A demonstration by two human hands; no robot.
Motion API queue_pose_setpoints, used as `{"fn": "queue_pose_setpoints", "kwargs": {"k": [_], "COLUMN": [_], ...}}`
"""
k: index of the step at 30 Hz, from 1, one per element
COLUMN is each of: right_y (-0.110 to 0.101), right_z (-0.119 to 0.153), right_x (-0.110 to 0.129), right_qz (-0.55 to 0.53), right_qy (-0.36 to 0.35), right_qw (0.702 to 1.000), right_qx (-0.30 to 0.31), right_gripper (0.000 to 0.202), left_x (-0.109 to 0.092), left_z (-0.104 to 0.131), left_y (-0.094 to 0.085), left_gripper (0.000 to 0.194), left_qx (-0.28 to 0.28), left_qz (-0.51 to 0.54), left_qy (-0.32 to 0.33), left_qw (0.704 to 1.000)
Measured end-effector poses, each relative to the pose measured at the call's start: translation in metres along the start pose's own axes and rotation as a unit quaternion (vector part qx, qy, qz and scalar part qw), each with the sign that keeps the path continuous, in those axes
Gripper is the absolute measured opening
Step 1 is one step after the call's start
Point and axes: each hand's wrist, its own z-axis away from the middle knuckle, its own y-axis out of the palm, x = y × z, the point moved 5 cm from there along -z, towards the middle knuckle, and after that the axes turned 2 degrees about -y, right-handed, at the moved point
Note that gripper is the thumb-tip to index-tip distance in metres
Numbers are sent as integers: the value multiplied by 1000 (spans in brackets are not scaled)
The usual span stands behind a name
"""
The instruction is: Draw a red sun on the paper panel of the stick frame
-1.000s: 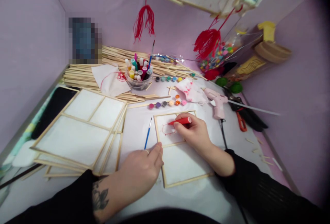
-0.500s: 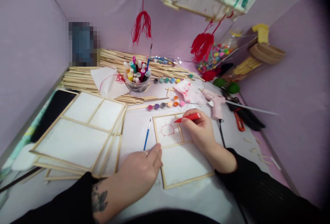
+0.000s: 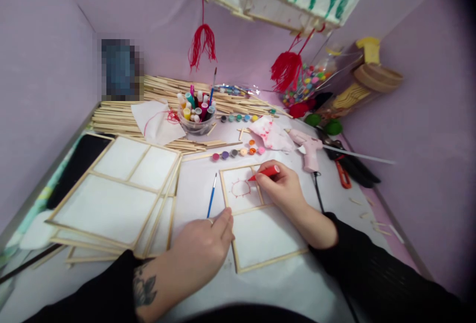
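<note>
Right hand (image 3: pixel 284 189) is closed in a pen grip on red marker (image 3: pixel 265 172). Marker's long axis runs roughly 8-to-2 o'clock in the frame, nearly flat, tip pointing toward 8 o'clock. Tip sits at the upper right of the red spiky circle drawing (image 3: pixel 241 188), right by the frame's inner vertical stick; can't tell if it touches the paper. Capped end sticks out past the fingers toward 2 o'clock.

Wooden frame panel (image 3: pixel 260 234) lies flat on the counter (image 3: pixel 193 184), paper-backed, divided by sticks; the drawing is in its upper left cell. Long side of the panel runs about 12-to-6 o'clock, slightly skewed.

Left hand (image 3: pixel 203 248) is palm down, fingers loosely curled, holding nothing; fingertips press on the panel's left edge near the middle crossbar.

Blue paintbrush (image 3: pixel 211 202) lies just left of the panel, at 11 o'clock from the left hand, axis near 12-to-6 o'clock, bristles toward 6.

Stack of larger frames (image 3: pixel 115 194) sits at 9 o'clock from the panel. Row of small paint pots (image 3: pixel 238 152) at 12 o'clock, just beyond the panel. Tub of markers (image 3: pixel 196 112) further out at 11 o'clock, in front of a pile of wooden sticks (image 3: pixel 119 115). Pink glue gun (image 3: pixel 308 145) at 1 o'clock from the right hand, nozzle pointing toward 9 o'clock.
</note>
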Motion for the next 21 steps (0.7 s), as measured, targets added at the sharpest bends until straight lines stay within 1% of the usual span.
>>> {"fn": "queue_pose_setpoints", "kwargs": {"k": [3, 7, 12, 18, 21], "right_y": [2, 4, 4, 6, 4], "right_z": [0, 0, -1, -1, -2], "right_x": [-2, -3, -2, -3, -5], "right_qz": [-2, 4, 9, 17, 16], "right_qy": [6, 6, 9, 9, 15], "right_qw": [1000, 1000, 1000, 999, 999], "right_qx": [16, 18, 20, 36, 24], "right_gripper": [5, 5, 4, 2, 3], "left_x": [0, 0, 0, -1, -1], "left_z": [-1, -1, -1, -1, -1], "left_y": [-3, -2, -1, -1, -2], "left_gripper": [28, 29, 29, 24, 26], "left_qx": [-5, -2, -46, -40, -43], "left_qz": [-5, -20, -42, -32, -24], "left_qy": [2, 8, -4, 0, -1], "left_qw": [1000, 1000, 998, 999, 999]}}
